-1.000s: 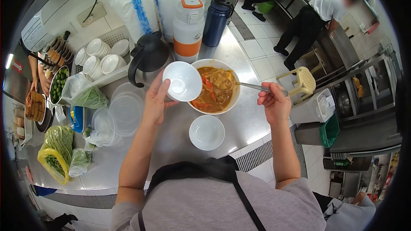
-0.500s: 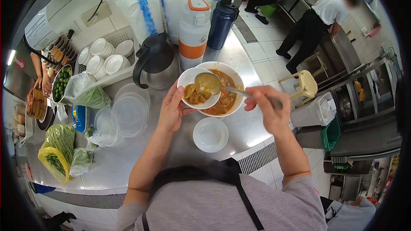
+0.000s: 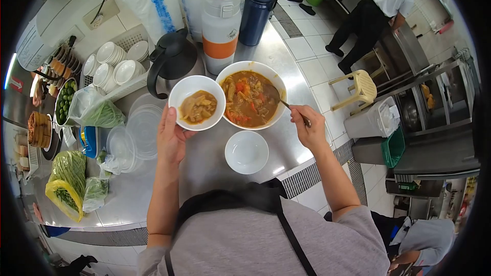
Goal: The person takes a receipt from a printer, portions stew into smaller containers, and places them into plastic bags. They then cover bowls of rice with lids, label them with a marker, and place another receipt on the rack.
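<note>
My left hand (image 3: 173, 135) grips a small white bowl (image 3: 176, 92) by its side and base, and some brown stew (image 3: 198, 106) lies in it. Close by on the right stands a larger white bowl (image 3: 282, 87) filled with stew with orange-red pieces. My right hand (image 3: 309, 129) is closed around the handle of a spoon (image 3: 284, 104); its scoop end is sunk in the large bowl's stew and hidden. Another small white bowl (image 3: 246, 152), with nothing in it, sits on the steel table nearer to me.
Behind the bowls stand a thermal jug (image 3: 176, 61), a white-orange flask (image 3: 221, 30) and a blue bottle (image 3: 255, 13). Plastic lids (image 3: 146, 133), bagged greens (image 3: 69, 174) and a crate of small dishes (image 3: 138, 84) are on the left. A person (image 3: 376, 18) bends at a counter beyond.
The spoon has gone from above the small bowl down into the large bowl's stew. My left hand has moved the small bowl left, clear of the large one.
</note>
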### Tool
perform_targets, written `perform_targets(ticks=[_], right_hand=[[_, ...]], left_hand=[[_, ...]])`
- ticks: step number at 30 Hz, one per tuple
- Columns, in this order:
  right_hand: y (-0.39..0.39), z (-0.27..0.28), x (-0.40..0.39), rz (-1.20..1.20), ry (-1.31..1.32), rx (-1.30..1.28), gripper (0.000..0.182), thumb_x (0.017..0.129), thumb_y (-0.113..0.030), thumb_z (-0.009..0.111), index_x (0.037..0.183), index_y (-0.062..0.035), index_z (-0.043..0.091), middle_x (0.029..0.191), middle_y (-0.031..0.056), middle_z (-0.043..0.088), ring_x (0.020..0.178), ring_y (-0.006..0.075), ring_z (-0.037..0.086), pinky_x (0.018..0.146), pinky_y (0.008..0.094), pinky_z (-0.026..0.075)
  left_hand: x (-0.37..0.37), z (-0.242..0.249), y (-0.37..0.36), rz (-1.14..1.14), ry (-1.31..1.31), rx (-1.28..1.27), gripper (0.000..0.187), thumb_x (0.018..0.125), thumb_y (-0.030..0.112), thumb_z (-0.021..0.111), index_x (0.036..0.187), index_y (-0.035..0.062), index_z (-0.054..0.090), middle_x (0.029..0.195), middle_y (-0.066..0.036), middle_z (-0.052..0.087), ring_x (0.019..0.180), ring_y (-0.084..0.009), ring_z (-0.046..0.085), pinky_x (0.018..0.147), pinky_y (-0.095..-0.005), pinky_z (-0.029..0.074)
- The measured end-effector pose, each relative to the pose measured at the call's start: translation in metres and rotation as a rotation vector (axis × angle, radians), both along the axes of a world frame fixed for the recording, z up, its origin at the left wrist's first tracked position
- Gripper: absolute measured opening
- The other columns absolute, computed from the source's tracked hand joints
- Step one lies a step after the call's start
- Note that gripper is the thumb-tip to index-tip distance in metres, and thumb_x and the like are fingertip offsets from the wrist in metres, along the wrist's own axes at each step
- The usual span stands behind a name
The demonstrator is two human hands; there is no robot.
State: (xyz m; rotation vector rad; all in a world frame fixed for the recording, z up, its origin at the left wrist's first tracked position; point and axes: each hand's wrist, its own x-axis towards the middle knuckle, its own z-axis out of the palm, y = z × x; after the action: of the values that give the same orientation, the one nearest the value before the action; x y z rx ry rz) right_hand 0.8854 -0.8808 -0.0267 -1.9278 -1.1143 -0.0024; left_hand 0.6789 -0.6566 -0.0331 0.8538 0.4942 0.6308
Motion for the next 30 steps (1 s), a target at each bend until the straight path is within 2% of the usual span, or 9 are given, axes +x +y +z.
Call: perform_targets(ticks=[1, 2, 4, 5, 7, 11, 13, 23, 30], right_hand=[[-0.001, -0.004, -0.004, -0.06, 0.224, 0.043, 0.017, 0.085, -0.009, 0.049, 0.088, 0.0053, 0.058, 0.068, 0.01, 0.058, 0.056, 0.0153, 0.057, 0.053, 0.0248, 0.047], [-0.002, -0.009, -0.005, -0.061, 0.231, 0.042, 0.017, 0.085, -0.009, 0.049, 0.088, 0.0053, 0.058, 0.068, 0.01, 0.058, 0.056, 0.0153, 0.057, 0.053, 0.0248, 0.047], [-0.004, -0.02, -0.008, -0.206, 0.693, 0.197, 0.022, 0.086, -0.014, 0.048, 0.088, 0.0051, 0.058, 0.067, 0.0114, 0.058, 0.054, 0.0172, 0.057, 0.052, 0.027, 0.047], [-0.004, -0.024, -0.011, -0.208, 0.699, 0.195, 0.022, 0.086, -0.014, 0.048, 0.088, 0.0051, 0.058, 0.067, 0.0114, 0.058, 0.054, 0.0172, 0.057, 0.052, 0.027, 0.047], [0.003, -0.029, -0.019, -0.21, 0.946, 0.317, 0.022, 0.084, -0.015, 0.048, 0.087, 0.004, 0.058, 0.07, 0.0105, 0.059, 0.055, 0.018, 0.057, 0.052, 0.0277, 0.045], [0.006, -0.036, -0.021, -0.218, 1.096, 0.429, 0.02, 0.083, -0.014, 0.049, 0.087, 0.0045, 0.057, 0.069, 0.012, 0.059, 0.054, 0.0198, 0.057, 0.052, 0.0291, 0.046], [0.003, -0.039, -0.018, -0.22, 1.232, 0.511, 0.023, 0.087, -0.016, 0.044, 0.092, 0.0044, 0.054, 0.067, 0.0138, 0.059, 0.053, 0.0204, 0.057, 0.052, 0.0301, 0.048], [-0.005, -0.02, 0.001, -0.189, 1.173, 0.605, 0.02, 0.085, -0.013, 0.046, 0.089, 0.0044, 0.055, 0.066, 0.0138, 0.059, 0.052, 0.0207, 0.058, 0.049, 0.0301, 0.048], [-0.005, 0.037, 0.014, -0.132, 1.057, 0.597, 0.02, 0.085, -0.013, 0.045, 0.088, 0.0047, 0.055, 0.066, 0.0136, 0.059, 0.051, 0.0192, 0.057, 0.05, 0.0286, 0.048]], left_hand=[[-0.006, -0.001, 0.0, 0.017, 0.002, 0.002, 0.038, 0.091, 0.027, 0.038, 0.123, 0.0056, 0.037, 0.105, -0.01, 0.055, 0.085, -0.018, 0.061, 0.062, -0.0278, 0.056], [-0.01, -0.002, 0.0, 0.034, 0.004, 0.005, 0.038, 0.091, 0.027, 0.037, 0.123, 0.0052, 0.036, 0.105, -0.011, 0.055, 0.084, -0.0182, 0.061, 0.061, -0.0277, 0.056], [-0.016, -0.003, 0.0, 0.049, 0.02, -0.004, 0.038, 0.091, 0.026, 0.037, 0.121, 0.0039, 0.037, 0.104, -0.011, 0.055, 0.082, -0.0184, 0.061, 0.061, -0.0271, 0.056], [-0.018, -0.003, -0.001, 0.05, 0.022, -0.001, 0.038, 0.091, 0.027, 0.036, 0.121, 0.0035, 0.037, 0.103, -0.011, 0.055, 0.082, -0.0181, 0.061, 0.061, -0.0267, 0.056], [-0.02, -0.003, -0.001, 0.052, 0.025, 0.006, 0.038, 0.091, 0.027, 0.036, 0.121, 0.0032, 0.037, 0.103, -0.011, 0.055, 0.083, -0.0179, 0.061, 0.061, -0.0263, 0.056], [-0.02, -0.003, 0.001, 0.063, 0.005, 0.001, 0.038, 0.091, 0.027, 0.036, 0.121, 0.0031, 0.037, 0.103, -0.011, 0.055, 0.082, -0.0171, 0.061, 0.06, -0.025, 0.055], [-0.02, -0.003, 0.001, 0.064, 0.001, 0.004, 0.038, 0.091, 0.027, 0.036, 0.121, 0.0034, 0.037, 0.104, -0.011, 0.054, 0.082, -0.0169, 0.061, 0.06, -0.0249, 0.055], [0.01, 0.002, -0.001, 0.042, 0.047, 0.033, 0.04, 0.09, 0.026, 0.041, 0.124, 0.0062, 0.036, 0.107, -0.011, 0.054, 0.087, -0.0178, 0.06, 0.062, -0.0262, 0.055], [0.041, 0.005, -0.002, -0.038, 0.138, 0.096, 0.046, 0.086, 0.031, 0.049, 0.127, 0.013, 0.037, 0.108, -0.005, 0.054, 0.085, -0.0128, 0.059, 0.061, -0.0253, 0.051]])
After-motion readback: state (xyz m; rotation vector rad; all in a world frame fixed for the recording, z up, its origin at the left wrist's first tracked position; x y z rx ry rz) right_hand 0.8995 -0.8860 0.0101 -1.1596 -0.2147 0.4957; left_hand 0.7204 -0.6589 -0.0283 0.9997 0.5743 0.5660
